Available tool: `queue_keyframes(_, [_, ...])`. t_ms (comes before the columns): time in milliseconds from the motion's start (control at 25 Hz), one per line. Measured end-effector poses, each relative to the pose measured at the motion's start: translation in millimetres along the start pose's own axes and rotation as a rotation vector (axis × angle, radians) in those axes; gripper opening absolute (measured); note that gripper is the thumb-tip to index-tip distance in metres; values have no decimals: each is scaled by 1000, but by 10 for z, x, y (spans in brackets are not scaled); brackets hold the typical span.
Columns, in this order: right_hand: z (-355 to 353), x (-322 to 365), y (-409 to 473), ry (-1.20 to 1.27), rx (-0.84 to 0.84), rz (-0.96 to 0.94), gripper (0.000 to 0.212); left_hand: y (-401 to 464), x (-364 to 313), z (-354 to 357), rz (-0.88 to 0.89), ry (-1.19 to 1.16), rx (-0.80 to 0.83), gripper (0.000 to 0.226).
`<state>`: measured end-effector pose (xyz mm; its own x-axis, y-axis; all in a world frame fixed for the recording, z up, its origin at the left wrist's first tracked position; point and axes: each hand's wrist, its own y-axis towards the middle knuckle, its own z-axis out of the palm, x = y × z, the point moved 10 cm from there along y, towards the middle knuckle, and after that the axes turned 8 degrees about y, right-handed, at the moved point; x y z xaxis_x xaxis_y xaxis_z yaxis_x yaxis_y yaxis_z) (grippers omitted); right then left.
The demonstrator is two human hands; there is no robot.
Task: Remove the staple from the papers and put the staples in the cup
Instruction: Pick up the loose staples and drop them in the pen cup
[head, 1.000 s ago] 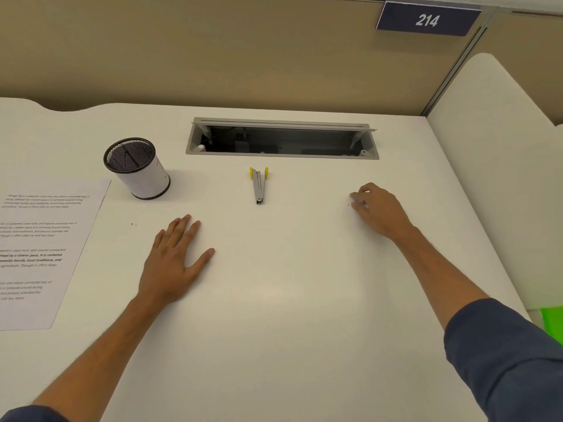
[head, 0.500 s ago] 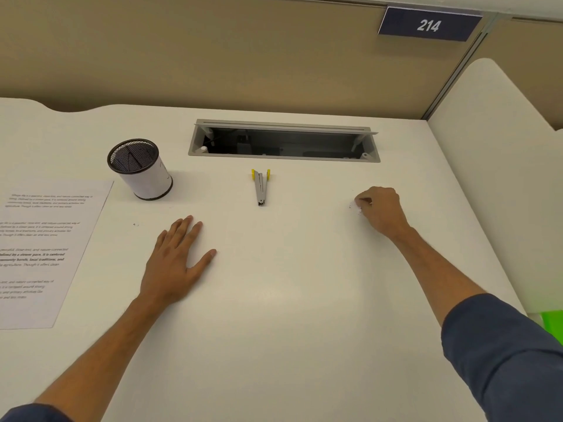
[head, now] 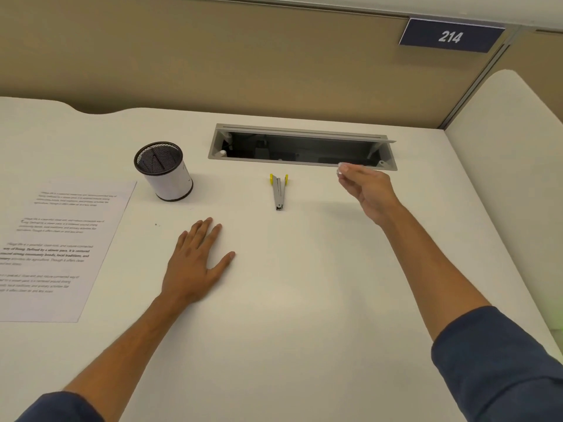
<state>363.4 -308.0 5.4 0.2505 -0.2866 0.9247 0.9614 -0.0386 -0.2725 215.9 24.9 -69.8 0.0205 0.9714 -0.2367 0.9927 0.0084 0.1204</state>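
A mesh cup [head: 164, 173] with a white wrap and black rim stands upright at the back left of the white desk [head: 304, 300]. A printed sheet of paper [head: 61, 248] lies flat at the left edge. A grey staple remover [head: 279, 191] with yellow tabs lies mid-desk. My left hand [head: 195, 263] rests flat on the desk, fingers straight, below the cup. My right hand [head: 368, 190] is raised above the desk to the right of the remover, thumb and forefinger pinched together on a tiny staple that is blurred at the fingertips.
A grey cable tray opening [head: 301, 147] is sunk into the desk behind the remover, just beyond my right fingertips. A beige partition wall with a "214" sign [head: 450, 36] stands behind. A white side panel [head: 511, 141] borders the right. A small dark speck [head: 156, 224] lies near the paper.
My right hand has lifted off the desk with its fingertips pinched and moved up and slightly left. My left hand has stayed flat in place.
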Motion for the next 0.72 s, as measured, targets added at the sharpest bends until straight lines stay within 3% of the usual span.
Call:
queue_keyframes(200, [1344,-44,-109,164,265,18,16,8,8,13,10,7,-3,74])
queue_keyframes(480, [2835,-437,-165,-40,415,42,23,9,29,52,2,22,12,74])
queue_keyframes(640, [3262,-315,-51,-451,398,-301,6,12,18,49,5,21,2,74])
queue_keyframes(720, [3498,-232,-82,-724,434,-479,8,10,25,45,1,17,-2,74])
